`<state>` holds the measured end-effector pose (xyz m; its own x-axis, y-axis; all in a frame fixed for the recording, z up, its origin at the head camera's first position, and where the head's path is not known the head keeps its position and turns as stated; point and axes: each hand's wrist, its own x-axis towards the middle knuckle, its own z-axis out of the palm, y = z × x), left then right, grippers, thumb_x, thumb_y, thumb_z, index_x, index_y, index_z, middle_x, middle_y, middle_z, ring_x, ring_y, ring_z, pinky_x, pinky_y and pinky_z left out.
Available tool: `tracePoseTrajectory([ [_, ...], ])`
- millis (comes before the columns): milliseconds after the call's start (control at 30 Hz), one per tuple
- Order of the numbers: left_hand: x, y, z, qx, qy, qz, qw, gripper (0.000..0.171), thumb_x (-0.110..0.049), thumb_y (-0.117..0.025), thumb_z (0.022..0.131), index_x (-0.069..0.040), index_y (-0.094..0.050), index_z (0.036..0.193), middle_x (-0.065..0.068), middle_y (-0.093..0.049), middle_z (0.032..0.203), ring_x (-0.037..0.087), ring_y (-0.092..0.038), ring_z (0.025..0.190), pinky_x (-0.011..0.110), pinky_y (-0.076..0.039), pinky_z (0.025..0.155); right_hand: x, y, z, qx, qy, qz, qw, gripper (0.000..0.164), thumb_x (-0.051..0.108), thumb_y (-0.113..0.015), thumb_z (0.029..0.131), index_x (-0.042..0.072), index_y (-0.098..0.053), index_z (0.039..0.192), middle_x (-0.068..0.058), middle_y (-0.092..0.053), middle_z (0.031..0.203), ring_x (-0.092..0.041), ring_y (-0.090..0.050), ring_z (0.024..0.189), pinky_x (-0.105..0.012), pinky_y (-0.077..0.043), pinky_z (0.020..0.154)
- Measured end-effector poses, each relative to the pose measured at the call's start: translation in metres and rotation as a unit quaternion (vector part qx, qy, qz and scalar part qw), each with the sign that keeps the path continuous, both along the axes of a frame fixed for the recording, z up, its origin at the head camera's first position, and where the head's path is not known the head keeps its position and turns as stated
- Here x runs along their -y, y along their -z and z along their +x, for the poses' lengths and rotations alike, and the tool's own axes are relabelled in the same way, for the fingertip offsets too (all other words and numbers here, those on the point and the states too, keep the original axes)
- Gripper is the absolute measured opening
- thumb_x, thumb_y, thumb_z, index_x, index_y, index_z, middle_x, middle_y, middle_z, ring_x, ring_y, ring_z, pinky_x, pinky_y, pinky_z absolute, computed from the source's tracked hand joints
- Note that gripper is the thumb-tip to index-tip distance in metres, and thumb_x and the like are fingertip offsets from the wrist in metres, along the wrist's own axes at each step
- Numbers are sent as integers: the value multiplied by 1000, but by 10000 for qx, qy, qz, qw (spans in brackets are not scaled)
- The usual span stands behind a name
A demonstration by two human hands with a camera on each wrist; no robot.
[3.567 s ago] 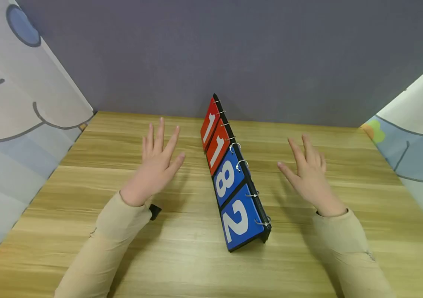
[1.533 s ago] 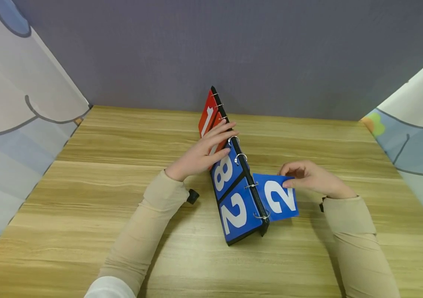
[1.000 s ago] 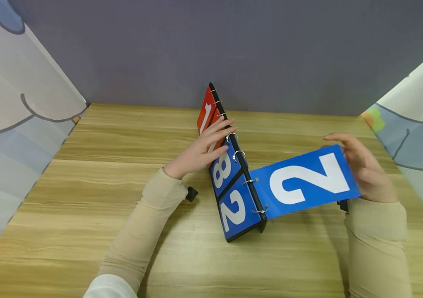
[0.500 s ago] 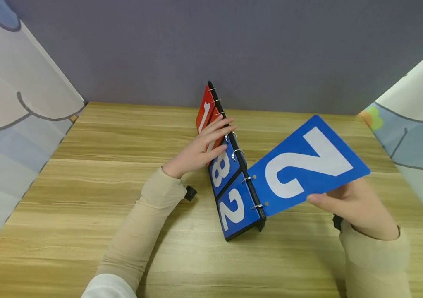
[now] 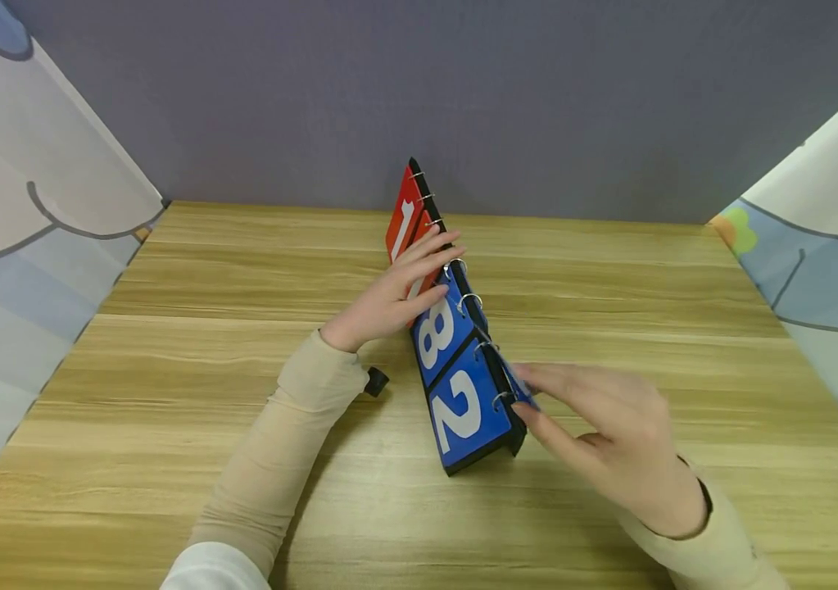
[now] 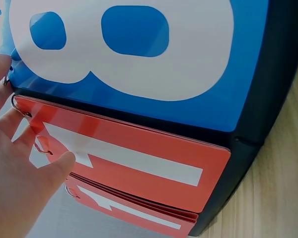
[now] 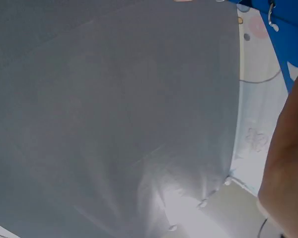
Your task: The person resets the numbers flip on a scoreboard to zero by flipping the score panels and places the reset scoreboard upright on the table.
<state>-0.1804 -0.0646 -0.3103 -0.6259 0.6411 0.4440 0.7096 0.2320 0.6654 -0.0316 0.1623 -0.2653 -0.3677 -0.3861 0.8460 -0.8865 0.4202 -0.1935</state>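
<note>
A tabletop flip scoreboard [image 5: 481, 445] stands like a tent, with red cards and blue cards hung on metal rings along its black ridge. The blue 8 card [image 5: 435, 334] and blue 2 card [image 5: 457, 419] face left; the red 1 card [image 6: 184, 173] shows in the left wrist view. My left hand [image 5: 385, 307] rests on the red cards near the ridge, fingers extended. My right hand [image 5: 618, 434] pinches a raised blue number card [image 5: 520, 387] at the near end, between thumb and fingers. That card is almost edge-on, so its number is hidden. The right wrist view shows only part of the hand [image 7: 285, 168].
The scoreboard stands on a wood-grain table [image 5: 242, 369]. Behind it rises a grey panel [image 5: 536, 106]. Cartoon-printed sheets [image 5: 79, 156] flank both sides. A black wrist device [image 5: 375, 382] sits beside the left cuff.
My left hand has come onto the scoreboard. The right hand first took a blue 2 card, swung it out to the right, then brought it back near the ridge, almost edge-on.
</note>
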Motion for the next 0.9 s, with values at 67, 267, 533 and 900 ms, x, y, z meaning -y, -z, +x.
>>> tracePoseTrajectory([
  [67, 0, 0, -1, -18, 21, 30, 10000, 50, -14, -51, 95, -2, -40, 142, 12, -27, 154, 22, -7, 147, 42, -10, 114, 8, 3, 0, -602, 45, -129, 9981, 28, 22, -62, 89, -3, -73, 86, -12, -72, 78, -20, -69, 66, -28, -53, 63],
  [267, -1, -1, 1, -35, -1, -21, 10000, 50, -13, -51, 95, -2, -40, 142, 13, -27, 154, 24, -8, 147, 42, -12, 114, 26, 11, 3, -1805, -418, 235, 9824, 19, 14, -63, 88, -2, -74, 84, -13, -72, 79, -23, -69, 67, -33, -53, 62],
  [533, -1, 0, 3, 23, 0, 8, 10000, 50, -14, -51, 95, -2, -40, 142, 12, -26, 155, 22, -6, 147, 41, -11, 115, 25, 5, 1, -2006, -649, 1380, 9677, 20, 19, -59, 91, 3, -72, 88, -7, -72, 84, -19, -67, 76, -33, -52, 72],
  [900, -3, -2, 2, 94, 29, 38, 9999, 49, -14, -51, 95, -3, -41, 142, 11, -26, 155, 22, -7, 147, 39, -10, 115, 22, 3, 0, -1789, -535, 2318, 9547, 23, 17, -52, 95, 9, -71, 86, -2, -70, 88, -15, -64, 82, -33, -49, 80],
])
